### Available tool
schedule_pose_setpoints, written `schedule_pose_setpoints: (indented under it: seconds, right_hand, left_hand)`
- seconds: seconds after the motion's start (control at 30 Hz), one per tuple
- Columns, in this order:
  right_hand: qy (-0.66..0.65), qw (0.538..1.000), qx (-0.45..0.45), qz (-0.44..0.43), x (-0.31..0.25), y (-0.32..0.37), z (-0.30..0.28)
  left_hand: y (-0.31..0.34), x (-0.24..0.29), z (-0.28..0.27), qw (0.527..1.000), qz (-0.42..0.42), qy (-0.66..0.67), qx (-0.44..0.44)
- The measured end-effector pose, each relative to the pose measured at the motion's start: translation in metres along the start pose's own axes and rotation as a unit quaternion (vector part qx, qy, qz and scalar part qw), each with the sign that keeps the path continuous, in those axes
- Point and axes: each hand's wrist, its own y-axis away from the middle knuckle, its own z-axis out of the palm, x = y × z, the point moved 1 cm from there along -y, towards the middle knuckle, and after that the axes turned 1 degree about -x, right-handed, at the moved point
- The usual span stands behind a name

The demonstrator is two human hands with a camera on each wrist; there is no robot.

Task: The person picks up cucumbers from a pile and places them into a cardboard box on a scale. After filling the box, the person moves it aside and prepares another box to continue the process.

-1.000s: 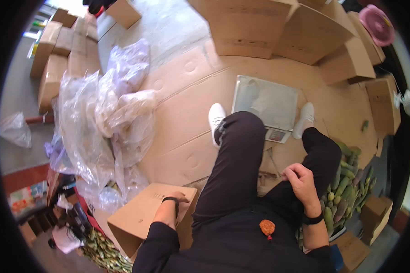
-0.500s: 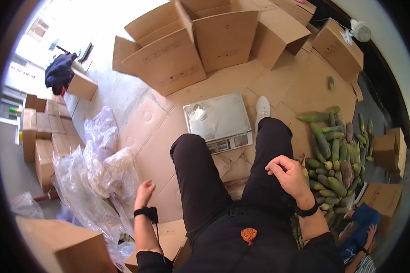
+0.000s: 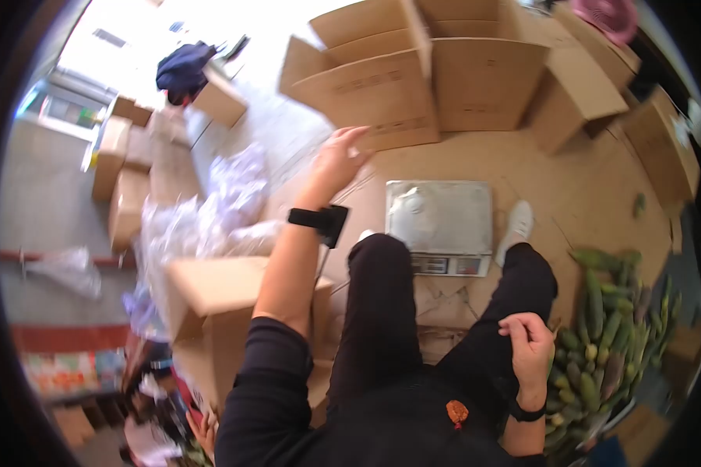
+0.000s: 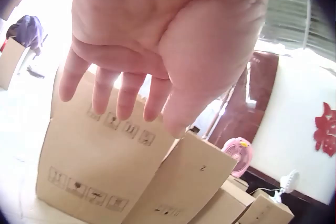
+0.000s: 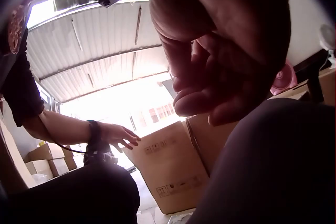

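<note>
My left hand [image 3: 336, 165] reaches forward, empty, in the head view, overlapping the near lower corner of a large open carton [image 3: 374, 97]. In the left wrist view its palm faces the camera and the fingers [image 4: 126, 95] spread in front of the printed carton [image 4: 94, 155]. My right hand [image 3: 530, 346] hovers by the right thigh with loosely curled fingers and nothing in them. A flat-topped weighing scale [image 3: 439, 218] lies on the floor between the feet, ahead of both knees.
A smaller carton [image 3: 234, 284] stands by my left arm, near crumpled plastic bags [image 3: 237, 183]. A heap of green cucumber-like vegetables [image 3: 600, 335] lies at the right. More cartons [image 3: 576, 97] stand ahead on the right, and stacked boxes [image 3: 128, 194] at far left.
My left hand has left the carton at my left side, risen and stretched forward toward the large open carton. The right hand stays near the thigh. The head view has swung about.
</note>
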Motion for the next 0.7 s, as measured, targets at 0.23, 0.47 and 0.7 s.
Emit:
schedule_pose_setpoints:
  seconds: [0.23, 0.47, 0.7]
  right_hand:
    - [0.014, 1.000, -0.020, -0.003, 0.004, -0.014, -0.003]
    - [0.015, 0.999, -0.033, -0.034, -0.001, -0.014, 0.003]
    - [0.013, 0.996, -0.073, -0.039, 0.000, -0.006, 0.020]
  left_hand:
    - [0.115, -0.010, -0.067, 0.973, -0.049, -0.188, 0.121]
    - [0.258, -0.020, -0.122, 0.937, -0.218, -0.194, 0.192]
    - [0.362, -0.017, -0.095, 0.902, -0.294, -0.312, 0.044]
